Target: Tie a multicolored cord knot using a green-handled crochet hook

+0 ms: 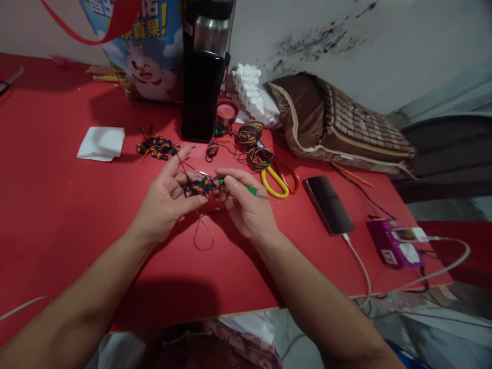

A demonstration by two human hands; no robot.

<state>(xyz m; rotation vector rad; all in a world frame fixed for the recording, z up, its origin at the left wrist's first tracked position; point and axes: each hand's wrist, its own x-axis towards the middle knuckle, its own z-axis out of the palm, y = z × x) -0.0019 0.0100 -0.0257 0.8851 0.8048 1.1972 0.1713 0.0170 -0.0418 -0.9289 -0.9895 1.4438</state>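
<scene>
Small crochet piece [203, 186] is up between the fingertips of both hands, just above the red table [70, 239]. Left hand [165, 192]: forearm angled in, forefinger raised with yarn by it, thumb and fingers pinching the piece's near edge. Right hand [246, 200]: fingers curled, thumb on top, gripping a hook [251, 190], green handle, thin silver shaft pointing toward the left fingers.

Piece is knobbly, tight-stitched, dark navy-green with orange, yellow and pink flecks; outline partly covered by fingers. A thin orange tail [209, 237] loops below the left thumb. Beyond the left fingertips: lumpy crochet cluster [158, 148], same mixed yarn. Beyond the right fingertips: round striped yarn ball [250, 135], strands loose. Just right of the right fingers: scissors [275, 183], smooth yellow and orange loop handles. Farther right: flat glossy phone [329, 204], white cable plugged in.
</scene>
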